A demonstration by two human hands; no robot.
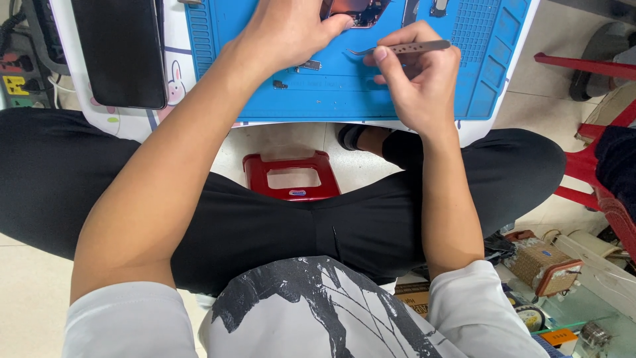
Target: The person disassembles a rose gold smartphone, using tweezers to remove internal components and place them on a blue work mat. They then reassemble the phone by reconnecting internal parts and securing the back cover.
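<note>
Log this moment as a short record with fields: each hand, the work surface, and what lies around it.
left hand: pressing on an opened device at the mat's far edge
right hand: pinching metal tweezers, tip pointing left
surface: blue work mat on a white table
on mat: small metal parts
left of mat: black phone, screen dark
below: red stool between the knees

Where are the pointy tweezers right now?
In the head view, the tweezers are pinched in the right hand, top middle-right, over the blue mat, with their tips pointing toward the left hand.
</note>
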